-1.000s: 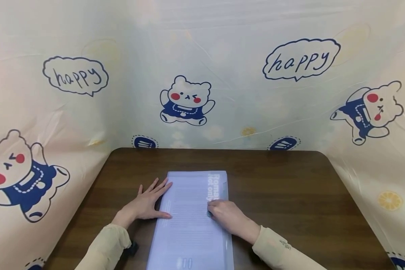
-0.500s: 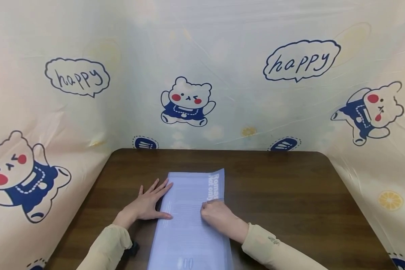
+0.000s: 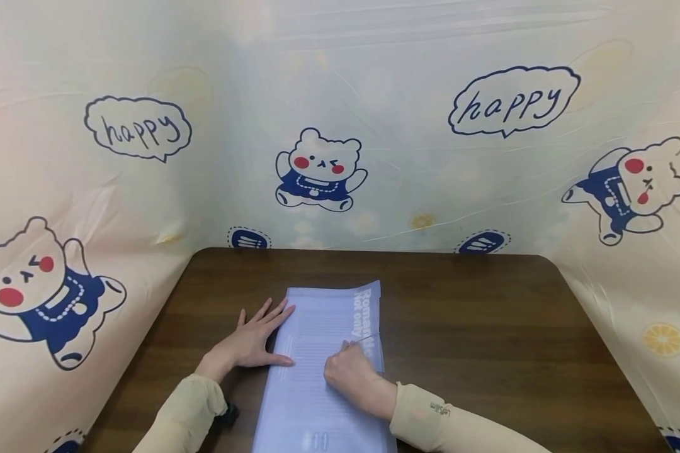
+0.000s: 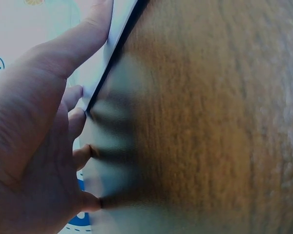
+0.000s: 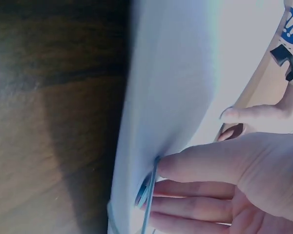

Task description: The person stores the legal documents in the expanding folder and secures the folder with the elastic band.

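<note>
A lavender-blue document folder (image 3: 311,396) with white lettering lies lengthwise on the table, its far right corner lifted. My left hand (image 3: 253,343) spreads its fingers along the folder's left edge. In the left wrist view the thumb reaches over the folder's edge (image 4: 105,63), the fingertips lower down beside it. Over the folder's right half, my right hand (image 3: 352,379) pinches a thin string, which runs toward the folder's right edge. The right wrist view shows the bluish string (image 5: 153,190) between thumb and fingers, beside a small dark round fastener (image 5: 142,190) partly hidden by the fingers.
The dark brown wooden table (image 3: 476,340) has rounded far corners. A pale fabric backdrop (image 3: 396,189) printed with bears and "happy" bubbles surrounds its far side and both sides. A black clip-like piece (image 5: 285,58) sits at the left wrist.
My right hand has moved left and nearer across the folder, drawing the string into view. The folder's far right corner has lifted. The left hand stays in place.
</note>
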Available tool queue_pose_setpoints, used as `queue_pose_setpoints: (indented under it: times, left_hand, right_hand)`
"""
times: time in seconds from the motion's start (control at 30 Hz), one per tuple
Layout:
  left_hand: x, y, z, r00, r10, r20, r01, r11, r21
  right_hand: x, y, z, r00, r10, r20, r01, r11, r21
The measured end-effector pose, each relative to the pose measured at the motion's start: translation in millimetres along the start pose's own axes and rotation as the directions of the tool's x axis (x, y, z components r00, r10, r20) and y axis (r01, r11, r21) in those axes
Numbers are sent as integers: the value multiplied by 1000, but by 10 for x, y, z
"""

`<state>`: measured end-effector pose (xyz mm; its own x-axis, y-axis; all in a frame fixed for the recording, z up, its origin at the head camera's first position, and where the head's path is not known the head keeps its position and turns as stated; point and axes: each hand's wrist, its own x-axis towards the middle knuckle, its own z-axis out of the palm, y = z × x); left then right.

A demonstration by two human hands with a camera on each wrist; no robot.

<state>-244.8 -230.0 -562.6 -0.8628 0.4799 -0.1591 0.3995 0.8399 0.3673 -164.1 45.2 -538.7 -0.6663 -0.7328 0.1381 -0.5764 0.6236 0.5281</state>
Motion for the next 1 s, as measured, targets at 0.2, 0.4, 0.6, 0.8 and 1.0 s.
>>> queue_pose_setpoints:
  times: [0.2, 0.4, 0.6, 0.8, 1.0]
  left_hand:
    - [-22, -8, 2, 1000, 1, -4, -1, 1000, -2]
    - [-29, -7, 6, 1000, -1, 1, 1, 1000, 0]
    - [-11, 5, 19, 1000, -10, 6, 10, 1000, -1]
    - [9, 42, 30, 1000, -10, 12, 10, 1000, -20]
    - [-10, 34, 25, 1000, -20, 9, 20, 1000, -18]
  right_hand:
    - [-12, 36, 55, 998, -5, -63, 7, 1000, 18]
    - [-28, 63, 91, 992, 19, -127, -12, 998, 58]
    - [-68, 169, 113, 995, 27, -98, -16, 993, 114]
    - [-159, 345, 160, 1000, 26, -12, -23, 974, 224]
    - [-280, 537, 195, 999, 33, 14, -36, 949, 312]
